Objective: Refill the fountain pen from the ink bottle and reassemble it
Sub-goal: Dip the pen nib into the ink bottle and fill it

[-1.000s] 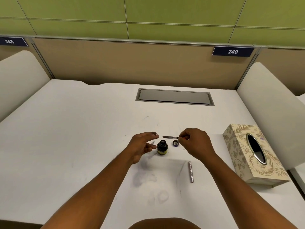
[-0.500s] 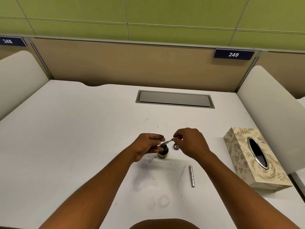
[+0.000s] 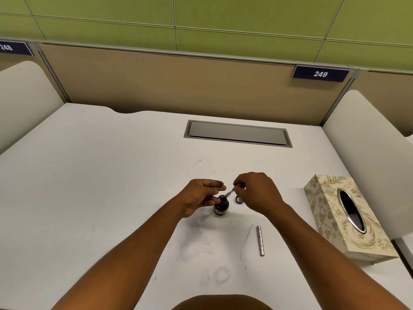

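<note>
A small dark ink bottle (image 3: 221, 207) with a yellow label stands open on the white desk (image 3: 111, 186). My left hand (image 3: 202, 194) steadies it, fingers against its neck. In my right hand (image 3: 257, 192) the pen's thin nib section (image 3: 230, 193) is pinched, tilted down and left, its tip at the bottle's mouth. Just right of the bottle lies its purple cap (image 3: 238, 200), partly hidden by my right hand. The silver pen barrel (image 3: 260, 240) rests on the desk nearer to me, to the right.
A patterned tissue box (image 3: 344, 218) sits at the desk's right side. A grey cable hatch (image 3: 238, 133) is set into the desk further back. Padded dividers stand on both sides, a beige partition behind. Faint ink smudges mark the desk in front of the bottle.
My right hand tilted the nib section from level down to the bottle's mouth. My left hand moved in from beside the bottle and took hold of its neck.
</note>
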{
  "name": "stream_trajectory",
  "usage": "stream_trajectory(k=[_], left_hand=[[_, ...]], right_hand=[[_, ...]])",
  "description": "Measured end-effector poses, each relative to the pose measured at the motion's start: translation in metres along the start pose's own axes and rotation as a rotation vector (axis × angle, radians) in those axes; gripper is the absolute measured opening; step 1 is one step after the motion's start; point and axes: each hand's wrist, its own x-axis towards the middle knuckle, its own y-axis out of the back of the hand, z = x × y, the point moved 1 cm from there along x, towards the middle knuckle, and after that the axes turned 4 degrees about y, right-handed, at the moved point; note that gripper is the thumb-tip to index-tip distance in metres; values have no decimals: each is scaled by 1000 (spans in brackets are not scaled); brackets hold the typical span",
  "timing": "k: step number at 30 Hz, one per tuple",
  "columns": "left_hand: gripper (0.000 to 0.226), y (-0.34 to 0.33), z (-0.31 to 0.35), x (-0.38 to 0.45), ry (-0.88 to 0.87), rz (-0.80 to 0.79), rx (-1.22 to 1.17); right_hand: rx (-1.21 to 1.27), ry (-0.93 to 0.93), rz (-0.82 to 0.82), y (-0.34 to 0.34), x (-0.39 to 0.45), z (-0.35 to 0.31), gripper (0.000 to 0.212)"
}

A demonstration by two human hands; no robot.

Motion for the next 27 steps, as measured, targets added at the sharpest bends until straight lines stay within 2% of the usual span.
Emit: stream_trajectory(k=[12, 27], left_hand=[[22, -3, 4, 10, -13, -46, 155], [16, -4, 7, 22, -16, -54, 175]], right_hand=[[-46, 50, -58, -9, 25, -10, 21], [-140, 100, -93, -13, 36, -13, 21]])
